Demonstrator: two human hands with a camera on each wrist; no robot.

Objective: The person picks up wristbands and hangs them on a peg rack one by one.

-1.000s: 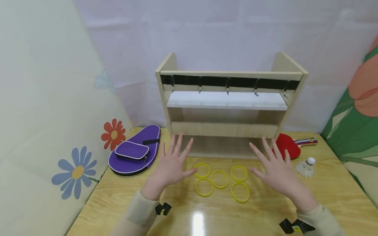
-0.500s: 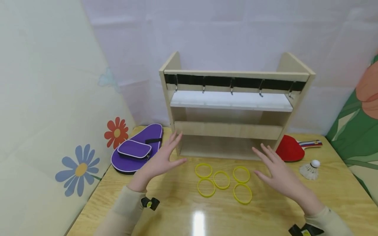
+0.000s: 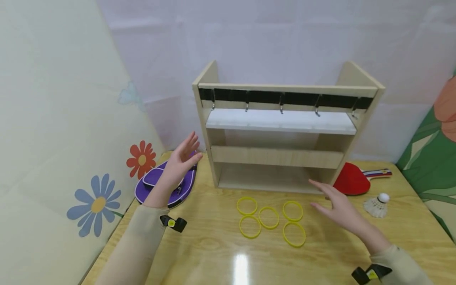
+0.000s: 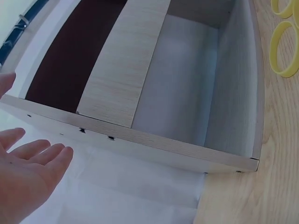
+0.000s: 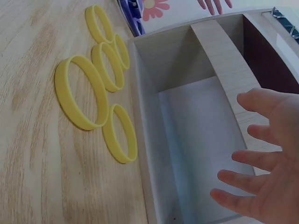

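Note:
My left hand (image 3: 178,164) is raised in front of a purple racket case (image 3: 142,194), partly hiding it, with nothing in its fingers. Its fingers are extended beside the left side of a wooden shelf (image 3: 278,155). Over the table's right part my right hand (image 3: 340,208) hovers empty, fingers extended toward the shelf's lower right corner. Several yellow rings (image 3: 250,238) lie flat in a loose group between the hands. The right wrist view shows these rings (image 5: 63,93) apart from the spread right hand (image 5: 271,154).
Several metal hooks (image 3: 282,111) hang from a black strip (image 3: 299,98) above a white shelf board (image 3: 278,122). A red table tennis paddle (image 3: 350,180) and a white shuttlecock (image 3: 377,206) lie right of the shelf. A flowered wall (image 3: 53,118) bounds the table's left side.
My left hand has moved left and up, toward the racket case. The right hand has shifted slightly right and turned sideways. The rings and shelf stay in place while the view shifts a little.

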